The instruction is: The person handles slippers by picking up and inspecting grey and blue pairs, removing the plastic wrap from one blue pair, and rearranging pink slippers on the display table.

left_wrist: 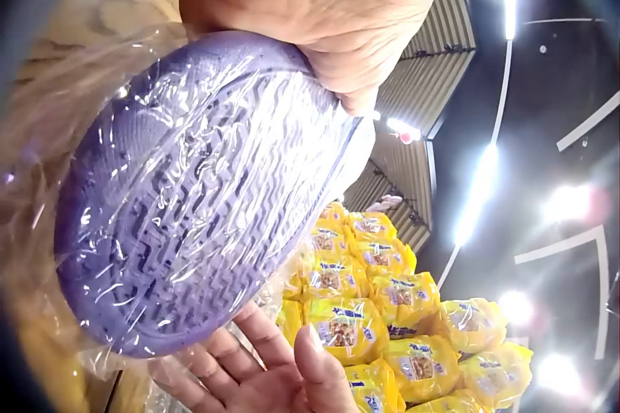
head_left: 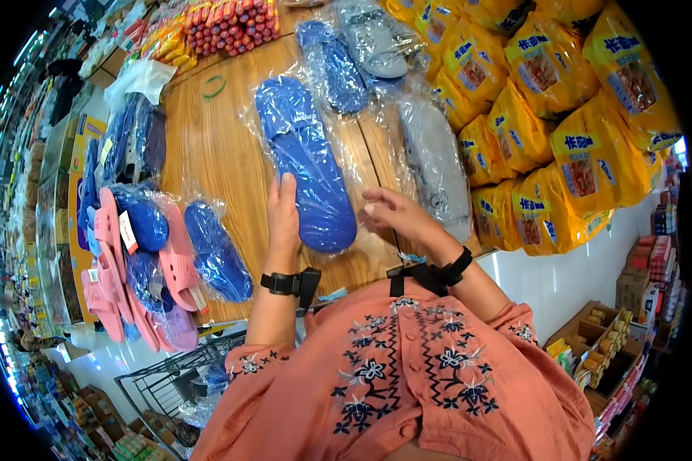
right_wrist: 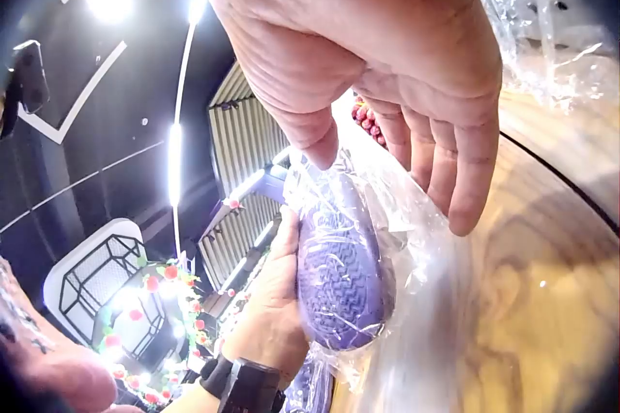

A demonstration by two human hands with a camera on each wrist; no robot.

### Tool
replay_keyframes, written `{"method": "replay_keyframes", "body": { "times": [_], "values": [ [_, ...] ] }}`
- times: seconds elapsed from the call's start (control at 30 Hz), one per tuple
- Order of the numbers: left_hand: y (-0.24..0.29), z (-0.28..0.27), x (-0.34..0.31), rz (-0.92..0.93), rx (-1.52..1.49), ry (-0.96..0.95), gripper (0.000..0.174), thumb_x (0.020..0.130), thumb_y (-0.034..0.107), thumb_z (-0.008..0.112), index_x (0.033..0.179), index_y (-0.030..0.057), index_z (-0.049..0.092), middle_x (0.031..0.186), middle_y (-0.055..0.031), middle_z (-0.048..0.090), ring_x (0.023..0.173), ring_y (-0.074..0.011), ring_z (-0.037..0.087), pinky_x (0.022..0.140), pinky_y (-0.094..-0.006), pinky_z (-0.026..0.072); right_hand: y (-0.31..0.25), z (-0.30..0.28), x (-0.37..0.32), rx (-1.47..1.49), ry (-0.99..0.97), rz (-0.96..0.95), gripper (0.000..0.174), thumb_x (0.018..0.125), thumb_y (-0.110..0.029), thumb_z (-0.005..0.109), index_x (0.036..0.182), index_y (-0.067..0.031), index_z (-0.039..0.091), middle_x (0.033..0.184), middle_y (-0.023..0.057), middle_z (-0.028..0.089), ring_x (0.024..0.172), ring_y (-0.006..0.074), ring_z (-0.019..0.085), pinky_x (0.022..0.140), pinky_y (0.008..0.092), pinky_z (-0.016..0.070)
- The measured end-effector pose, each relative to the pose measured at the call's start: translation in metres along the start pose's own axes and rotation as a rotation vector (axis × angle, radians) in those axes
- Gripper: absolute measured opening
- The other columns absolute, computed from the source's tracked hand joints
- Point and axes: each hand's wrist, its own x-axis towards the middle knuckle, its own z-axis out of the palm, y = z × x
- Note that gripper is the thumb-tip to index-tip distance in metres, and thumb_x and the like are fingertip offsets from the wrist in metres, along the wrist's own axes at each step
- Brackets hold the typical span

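Note:
A blue slipper [head_left: 315, 184] in a clear plastic bag is held over the wooden table, toe end away from the body. My left hand [head_left: 284, 223] grips its left edge, thumb along the upper side and fingers hidden behind. Its wavy-grooved sole [left_wrist: 194, 190] faces the left wrist camera and looks purplish there. On the other side, my right hand [head_left: 400, 217] hovers beside the slipper's near end, fingers loosely spread. In the right wrist view the thumb and fingers of that hand [right_wrist: 387, 64] stand apart around loose plastic at the bag's edge.
Bagged grey slippers [head_left: 436, 157] lie right, with yellow packets [head_left: 534, 146] piled beyond. More bagged blue slippers [head_left: 331, 65] lie at the back. Pink slippers [head_left: 108, 269] and another blue pair [head_left: 217, 253] line the left edge. A green band [head_left: 214, 87] and red-wrapped sticks [head_left: 231, 27] lie farther back.

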Motion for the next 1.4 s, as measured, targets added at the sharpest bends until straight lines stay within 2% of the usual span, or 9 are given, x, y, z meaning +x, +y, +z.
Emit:
{"method": "replay_keyframes", "body": {
  "times": [0.17,0.4,0.8,0.9,1.03,1.17,1.2,1.3,1.4],
  "values": [
    [-0.003,-0.003,0.014,0.038,0.046,0.011,0.047,0.108,0.039,0.05,0.134,-0.0003,0.055,0.118,-0.0081,0.065,0.102,-0.0154,0.062,0.089,-0.0301,0.0514,0.005,-0.002,0.004,0.059,-0.013,0.023,0.055,0.1,-0.029,0.064,0.144,-0.0001,0.049,0.128,0.0112,0.063,0.113,0.0165,0.063,0.096,0.0306,0.0513],
    [0.002,-0.014,0.047,-0.052,0.052,0.097,0.053,0.106,0.041,0.054,0.136,-0.003,0.053,0.12,-0.0097,0.066,0.103,-0.0179,0.063,0.089,-0.031,0.0518,-0.002,0.003,0.002,0.11,-0.012,0.063,0.051,0.101,-0.025,0.063,0.143,0.0003,0.048,0.119,0.0106,0.065,0.109,0.0167,0.065,0.091,0.0289,0.0528],
    [0.007,-0.028,0.076,-0.092,-0.029,-0.016,0.058,0.105,0.045,0.054,0.136,-0.0044,0.053,0.12,-0.0128,0.066,0.1,-0.0207,0.067,0.086,-0.0338,0.056,0.004,-0.004,0.0,0.173,0.018,0.05,0.048,0.101,-0.022,0.061,0.141,0.0019,0.048,0.117,0.0104,0.065,0.106,0.0155,0.064,0.089,0.0276,0.0537],
    [0.002,-0.051,0.097,-0.1,0.107,0.085,0.058,0.105,0.045,0.054,0.136,-0.0046,0.053,0.12,-0.0129,0.066,0.1,-0.021,0.067,0.086,-0.0344,0.0559,0.005,-0.007,0.0,0.19,0.028,0.038,0.046,0.102,-0.021,0.06,0.14,0.0023,0.048,0.118,0.0112,0.065,0.105,0.016,0.065,0.088,0.0273,0.0539],
    [0.011,-0.083,0.12,-0.202,0.255,0.034,0.058,0.106,0.047,0.05,0.134,-0.0044,0.057,0.122,-0.0123,0.067,0.103,-0.0224,0.067,0.089,-0.0344,0.0546,0.008,-0.014,0.004,0.204,0.044,0.03,0.045,0.101,-0.02,0.059,0.139,0.0027,0.048,0.118,0.0121,0.065,0.102,0.0171,0.066,0.087,0.0276,0.0541],
    [-0.003,-0.13,0.156,-0.235,0.561,0.073,0.062,0.106,0.047,0.05,0.137,-0.0063,0.055,0.133,-0.0142,0.063,0.115,-0.0241,0.062,0.1,-0.0373,0.0481,-0.002,-0.022,0.008,0.158,0.062,-0.019,0.046,0.101,-0.019,0.06,0.139,0.0032,0.047,0.115,0.0116,0.065,0.1,0.0177,0.066,0.086,0.0283,0.0541],
    [0.034,-0.09,0.129,-0.196,0.752,0.164,0.063,0.104,0.046,0.053,0.136,-0.0075,0.055,0.132,-0.0137,0.063,0.119,-0.0253,0.059,0.102,-0.0384,0.0464,-0.005,-0.024,0.009,0.165,0.067,-0.027,0.046,0.101,-0.02,0.06,0.138,0.0033,0.048,0.114,0.0114,0.065,0.099,0.0177,0.066,0.086,0.0282,0.0539],
    [0.041,-0.092,0.152,0.44,1.186,0.333,0.063,0.1,0.041,0.061,0.134,-0.0114,0.053,0.124,-0.0252,0.062,0.117,-0.0324,0.059,0.102,-0.0399,0.0442,-0.014,-0.03,0.011,0.177,0.076,-0.044,0.046,0.1,-0.021,0.06,0.137,0.0033,0.048,0.112,0.0108,0.065,0.098,0.0175,0.066,0.086,0.0279,0.0533],
    [0.051,-0.035,0.17,0.326,0.87,0.137,0.06,0.098,0.04,0.062,0.126,-0.0126,0.055,0.115,-0.0269,0.064,0.108,-0.0369,0.06,0.099,-0.0413,0.0452,-0.026,-0.038,0.015,0.161,0.085,-0.077,0.046,0.1,-0.022,0.062,0.136,0.0031,0.049,0.108,0.0098,0.065,0.096,0.016,0.065,0.084,0.0285,0.0528]
  ]
}}
